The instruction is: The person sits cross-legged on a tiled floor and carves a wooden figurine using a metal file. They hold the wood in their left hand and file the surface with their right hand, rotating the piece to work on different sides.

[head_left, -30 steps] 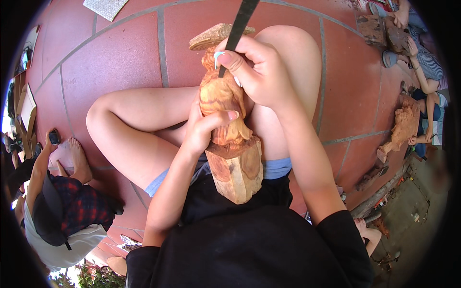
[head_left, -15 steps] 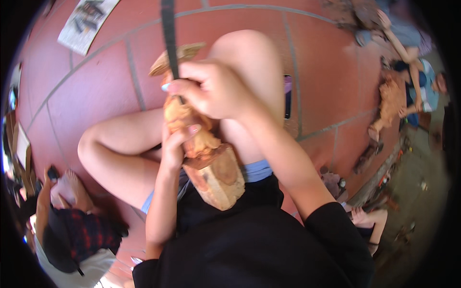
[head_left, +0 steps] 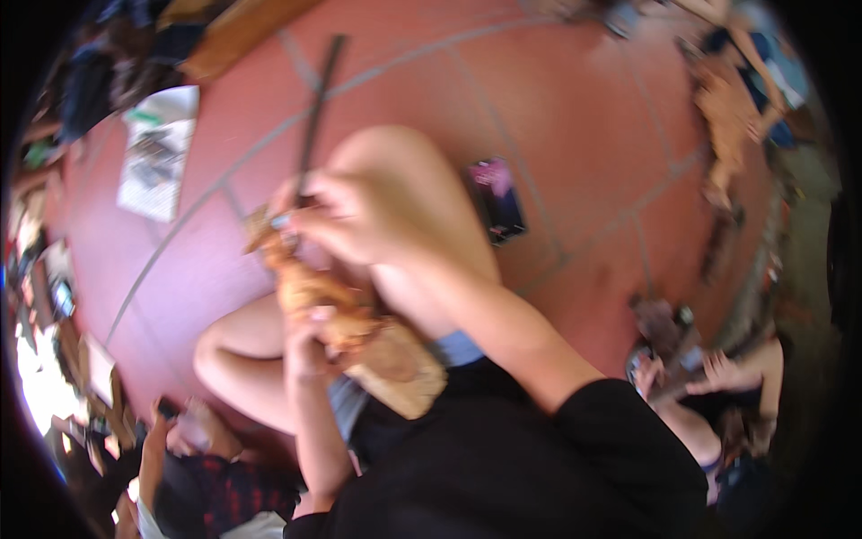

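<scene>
A carved wooden figure (head_left: 314, 295) leans across my lap, its squared, uncarved base block (head_left: 400, 366) toward my body and its wide top pointing away. My left hand (head_left: 305, 349) is wrapped round the figure's side above the base, thumb on the front. My right hand (head_left: 346, 214) is closed round a long, thin, dark metal tool (head_left: 320, 103), which looks like a chisel or file. Its lower end meets the figure near the top. Motion blur hides the tip and exact contact.
A phone (head_left: 496, 199) lies on the red tiled floor (head_left: 575, 135) right of my knee. White paper (head_left: 153, 180) with dark tools on it is at the far left. Other people sit lower left, lower right and far right, one beside a large wood carving (head_left: 721, 121).
My view has swung, so the floor, phone and paper show more fully. Both hands keep their holds; the tool's far end, cut off before, is now in view.
</scene>
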The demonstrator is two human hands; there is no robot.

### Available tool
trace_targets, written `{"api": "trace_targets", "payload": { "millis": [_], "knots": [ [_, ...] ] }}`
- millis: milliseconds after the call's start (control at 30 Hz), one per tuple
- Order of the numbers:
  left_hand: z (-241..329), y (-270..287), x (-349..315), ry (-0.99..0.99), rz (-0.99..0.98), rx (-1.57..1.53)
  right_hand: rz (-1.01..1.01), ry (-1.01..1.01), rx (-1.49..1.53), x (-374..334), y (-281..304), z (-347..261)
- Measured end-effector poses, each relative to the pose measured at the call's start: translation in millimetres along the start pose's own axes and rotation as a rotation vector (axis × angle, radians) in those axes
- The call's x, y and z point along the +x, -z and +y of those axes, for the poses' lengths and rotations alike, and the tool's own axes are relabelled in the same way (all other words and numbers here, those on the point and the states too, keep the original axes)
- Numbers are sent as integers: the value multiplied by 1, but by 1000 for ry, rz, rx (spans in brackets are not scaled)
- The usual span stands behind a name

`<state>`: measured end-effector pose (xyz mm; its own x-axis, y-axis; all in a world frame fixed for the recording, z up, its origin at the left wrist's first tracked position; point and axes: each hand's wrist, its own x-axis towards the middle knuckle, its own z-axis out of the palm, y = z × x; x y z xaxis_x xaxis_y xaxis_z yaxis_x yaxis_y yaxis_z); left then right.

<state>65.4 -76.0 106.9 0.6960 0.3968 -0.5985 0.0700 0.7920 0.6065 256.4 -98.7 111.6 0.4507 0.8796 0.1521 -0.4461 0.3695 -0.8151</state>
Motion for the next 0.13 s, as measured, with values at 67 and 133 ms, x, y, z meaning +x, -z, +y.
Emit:
{"api": "trace_targets", "payload": {
  "millis": [67, 133],
  "knots": [
    [3, -8, -4, -124, 96, 147, 75, 33, 84, 8, 9, -2],
    [16, -11, -13, -220, 22, 238, 7, 143, 191, 30, -8, -1]
  ]
}}
